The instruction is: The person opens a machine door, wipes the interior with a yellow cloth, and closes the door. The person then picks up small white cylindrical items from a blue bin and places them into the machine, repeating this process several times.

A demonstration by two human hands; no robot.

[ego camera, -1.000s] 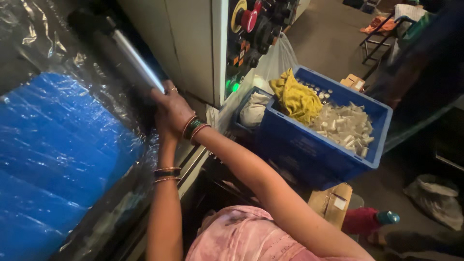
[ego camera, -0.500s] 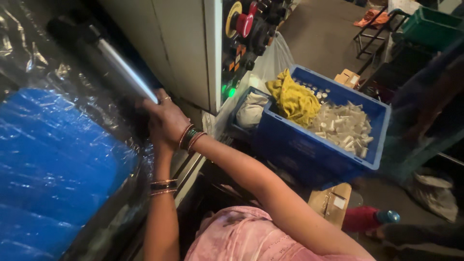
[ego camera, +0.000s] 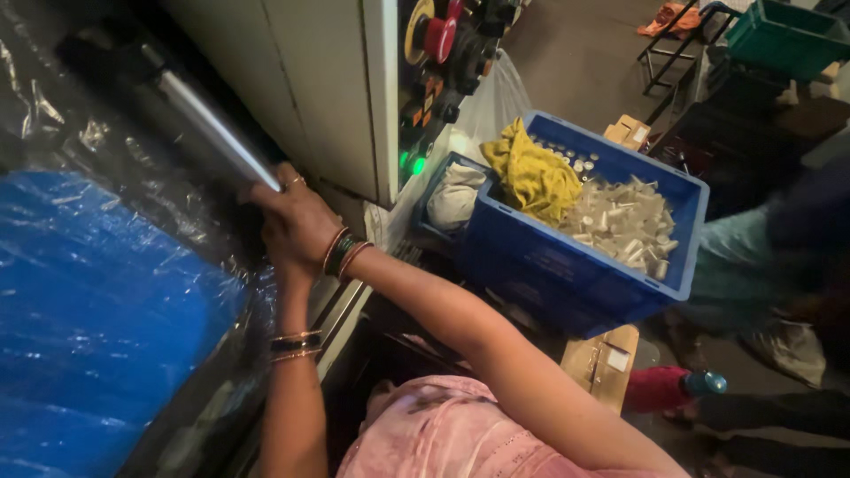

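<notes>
Where hands (ego camera: pixel 297 217) clasp: grey rod (ego camera: pixel 212 128).

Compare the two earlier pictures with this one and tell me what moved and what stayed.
Little changed. Both hands stay closed together at the lower end of the metal rod, the right hand on top and the left hand beneath it. They sit slightly lower in the picture, which may be only the camera tilting. The blue crate of small white parts and the yellow cloth stayed put.
</notes>
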